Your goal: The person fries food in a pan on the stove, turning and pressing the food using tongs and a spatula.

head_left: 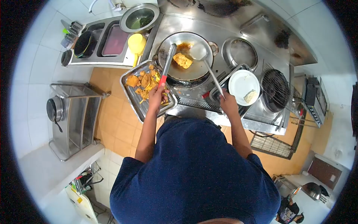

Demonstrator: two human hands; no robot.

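Observation:
My left hand (156, 98) is closed around the red handle of metal tongs (168, 63), whose tips reach over the left side of the wok (162, 46). In my right hand (229, 104) is the handle of a long metal ladle (198, 51), its round head resting inside the wok. A golden-brown, flat piece of food (182, 61) lies in the wok between tongs and ladle, with brown oil around it. Under my left hand, a metal tray (130, 100) holds several fried pieces (144, 80). Near my right hand, a white plate (238, 80) carries a pale lump (250, 96).
Right of the wok sits a steaming pan (242, 54), then a burner with a wire grate (276, 87). At upper left, a yellow dipper (137, 44) and a metal basin with greens (140, 20) stand by the sink (115, 37). A steel cart (76, 115) stands left.

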